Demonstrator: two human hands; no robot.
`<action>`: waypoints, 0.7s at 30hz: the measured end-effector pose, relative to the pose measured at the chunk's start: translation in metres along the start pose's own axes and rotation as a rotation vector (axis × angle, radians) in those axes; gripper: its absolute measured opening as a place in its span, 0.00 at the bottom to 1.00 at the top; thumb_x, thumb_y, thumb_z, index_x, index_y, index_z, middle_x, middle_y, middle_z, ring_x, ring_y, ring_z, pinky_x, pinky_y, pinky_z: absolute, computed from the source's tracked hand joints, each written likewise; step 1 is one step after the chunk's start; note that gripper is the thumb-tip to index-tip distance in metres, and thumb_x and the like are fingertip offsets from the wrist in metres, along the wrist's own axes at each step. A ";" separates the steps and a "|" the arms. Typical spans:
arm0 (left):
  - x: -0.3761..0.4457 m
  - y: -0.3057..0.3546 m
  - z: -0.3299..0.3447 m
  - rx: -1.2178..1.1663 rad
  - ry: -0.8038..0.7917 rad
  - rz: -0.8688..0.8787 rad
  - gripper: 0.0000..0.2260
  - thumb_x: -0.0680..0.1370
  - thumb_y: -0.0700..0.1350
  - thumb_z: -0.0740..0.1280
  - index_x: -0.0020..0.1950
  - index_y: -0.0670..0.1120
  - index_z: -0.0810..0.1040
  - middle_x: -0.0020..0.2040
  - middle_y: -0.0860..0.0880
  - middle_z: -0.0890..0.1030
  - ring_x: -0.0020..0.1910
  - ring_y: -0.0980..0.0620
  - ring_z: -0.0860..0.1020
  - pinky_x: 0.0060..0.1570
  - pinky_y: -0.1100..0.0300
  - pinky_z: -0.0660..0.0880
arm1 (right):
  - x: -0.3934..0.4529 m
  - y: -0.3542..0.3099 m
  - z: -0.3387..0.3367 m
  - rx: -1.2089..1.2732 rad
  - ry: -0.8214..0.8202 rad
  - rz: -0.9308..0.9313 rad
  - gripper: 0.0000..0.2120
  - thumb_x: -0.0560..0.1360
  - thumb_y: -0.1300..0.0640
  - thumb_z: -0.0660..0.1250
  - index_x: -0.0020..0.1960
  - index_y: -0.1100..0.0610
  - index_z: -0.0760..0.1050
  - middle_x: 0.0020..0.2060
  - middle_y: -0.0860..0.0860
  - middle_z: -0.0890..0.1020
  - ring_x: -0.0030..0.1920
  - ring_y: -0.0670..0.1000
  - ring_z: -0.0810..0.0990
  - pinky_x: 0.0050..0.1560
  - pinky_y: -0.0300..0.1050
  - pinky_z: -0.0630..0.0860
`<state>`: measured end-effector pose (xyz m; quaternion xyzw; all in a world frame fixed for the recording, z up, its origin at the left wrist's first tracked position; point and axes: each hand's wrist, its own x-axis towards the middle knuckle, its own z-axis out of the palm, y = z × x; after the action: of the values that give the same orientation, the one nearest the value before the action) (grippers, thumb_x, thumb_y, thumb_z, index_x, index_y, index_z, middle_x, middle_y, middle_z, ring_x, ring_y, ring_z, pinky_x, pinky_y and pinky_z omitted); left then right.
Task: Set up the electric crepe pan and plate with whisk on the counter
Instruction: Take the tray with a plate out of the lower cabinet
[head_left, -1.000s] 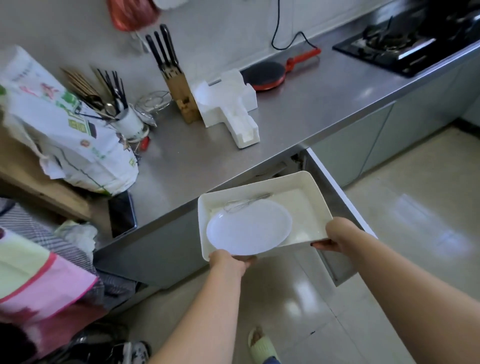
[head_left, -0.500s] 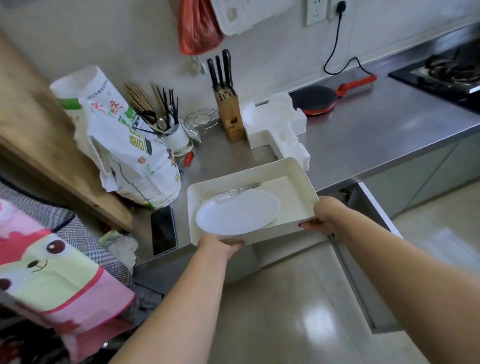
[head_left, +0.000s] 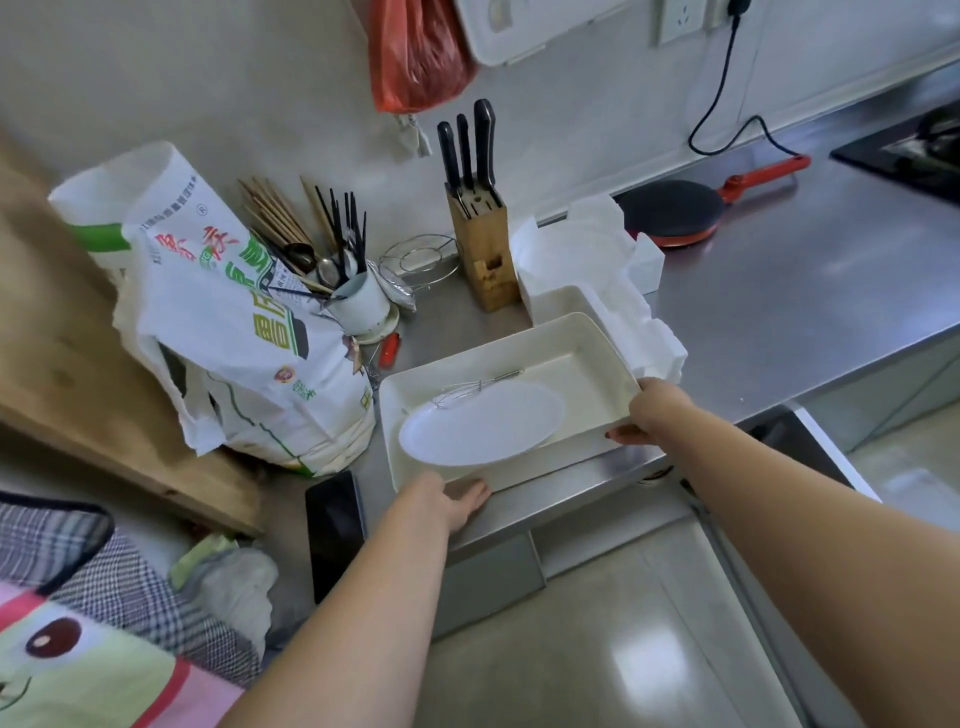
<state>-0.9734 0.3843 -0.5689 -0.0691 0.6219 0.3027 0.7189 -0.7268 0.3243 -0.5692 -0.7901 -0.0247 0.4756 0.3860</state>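
Note:
A cream rectangular tray (head_left: 597, 340) rests on the steel counter (head_left: 779, 312) near its front edge. Inside it lie a white round plate (head_left: 483, 423) and a wire whisk (head_left: 475, 387) behind the plate. My left hand (head_left: 447, 501) grips the tray's near left corner. My right hand (head_left: 652, 410) holds its right end. The electric crepe pan (head_left: 675, 210), black-topped with a red handle, sits at the back of the counter with its black cord plugged into the wall socket.
White foam packing (head_left: 587, 270) stands just behind the tray, next to a wooden knife block (head_left: 480, 249). A printed flour bag (head_left: 234, 332), a utensil cup (head_left: 358, 301) and a black phone (head_left: 335, 519) sit to the left. An open drawer (head_left: 810, 447) juts out under my right arm.
Both hands lifted the tray with plate and whisk from in front of the open drawer up and onto the counter's front edge, next to the flour bag.

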 end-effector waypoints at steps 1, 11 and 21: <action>0.002 0.001 0.002 -0.001 0.005 0.012 0.19 0.84 0.39 0.54 0.75 0.36 0.62 0.73 0.35 0.65 0.69 0.30 0.68 0.66 0.45 0.72 | 0.002 -0.003 0.002 -0.014 -0.005 -0.080 0.12 0.79 0.64 0.58 0.60 0.65 0.73 0.38 0.61 0.80 0.26 0.57 0.81 0.25 0.43 0.80; 0.002 -0.017 0.012 -0.075 0.015 0.237 0.27 0.79 0.56 0.64 0.74 0.47 0.64 0.72 0.40 0.66 0.67 0.34 0.70 0.57 0.41 0.78 | 0.006 0.026 -0.023 0.062 -0.086 -0.230 0.16 0.80 0.55 0.62 0.64 0.62 0.72 0.53 0.57 0.78 0.49 0.54 0.82 0.55 0.49 0.80; -0.023 -0.139 0.012 0.110 -0.062 0.204 0.14 0.83 0.48 0.48 0.57 0.43 0.69 0.46 0.40 0.77 0.40 0.44 0.77 0.55 0.50 0.70 | -0.002 0.110 -0.149 -0.545 0.094 -0.332 0.18 0.76 0.57 0.65 0.65 0.59 0.73 0.61 0.57 0.79 0.62 0.58 0.76 0.60 0.46 0.71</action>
<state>-0.8912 0.2694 -0.5829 0.0437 0.6189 0.3417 0.7060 -0.6494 0.1590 -0.6008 -0.8707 -0.2618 0.3449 0.2333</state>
